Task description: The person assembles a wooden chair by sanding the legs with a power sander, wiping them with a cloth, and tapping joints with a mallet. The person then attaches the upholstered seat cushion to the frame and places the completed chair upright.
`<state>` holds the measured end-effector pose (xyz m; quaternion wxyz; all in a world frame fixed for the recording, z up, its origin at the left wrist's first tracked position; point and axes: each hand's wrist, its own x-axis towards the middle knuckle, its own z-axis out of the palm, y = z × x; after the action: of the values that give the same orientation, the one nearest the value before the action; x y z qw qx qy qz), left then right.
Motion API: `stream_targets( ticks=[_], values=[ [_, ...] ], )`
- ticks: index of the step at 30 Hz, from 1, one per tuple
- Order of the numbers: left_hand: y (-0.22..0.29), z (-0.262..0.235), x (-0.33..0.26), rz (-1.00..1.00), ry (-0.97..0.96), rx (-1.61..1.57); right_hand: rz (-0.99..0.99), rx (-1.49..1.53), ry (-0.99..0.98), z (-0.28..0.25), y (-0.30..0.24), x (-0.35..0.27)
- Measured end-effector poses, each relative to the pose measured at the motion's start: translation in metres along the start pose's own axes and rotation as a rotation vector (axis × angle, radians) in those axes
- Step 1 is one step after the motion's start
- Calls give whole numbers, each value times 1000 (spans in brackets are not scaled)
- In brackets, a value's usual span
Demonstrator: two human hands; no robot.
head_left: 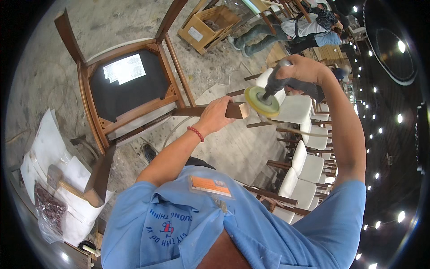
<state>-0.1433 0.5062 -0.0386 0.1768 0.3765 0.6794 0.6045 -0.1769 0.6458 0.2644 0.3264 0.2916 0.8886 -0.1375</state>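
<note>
An upturned wooden chair (pixel 183 111) with brown legs shows its black underside, which bears white paper labels. My left hand (pixel 217 117), with a red bead bracelet at the wrist, is closed around one leg near its squared end. In my right hand (pixel 309 71) is a dark handheld disc sander (pixel 278 77), gripped by its body and raised to the right of that leg. Its round yellow-green pad (pixel 263 102) sits right beside the leg's end; whether they touch, I cannot tell.
Rows of white-upholstered chairs (pixel 301 110) stand on the right. A wooden crate (pixel 193 30) and people (pixel 264 36) are at the back. On the left lie white sheeting (pixel 40 154), a hammer (pixel 71 186) and a clear plastic bag (pixel 48 208). A hose (pixel 304 133) runs near the sander.
</note>
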Motion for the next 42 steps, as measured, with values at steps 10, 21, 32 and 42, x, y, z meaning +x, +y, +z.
stream_targets(
  ticks=[10,21,32,42],
  values=[
    [10,-1,1,-60,-52,10,-170,176,284,30,57,-4],
    [24,7,-4,-212,-21,85,-513,745,572,137,196,-25],
    [14,32,-13,-106,196,178,-978,155,558,163,183,-29],
    [30,51,-12,-313,305,142,-1048,440,377,84,222,70]
  ],
)
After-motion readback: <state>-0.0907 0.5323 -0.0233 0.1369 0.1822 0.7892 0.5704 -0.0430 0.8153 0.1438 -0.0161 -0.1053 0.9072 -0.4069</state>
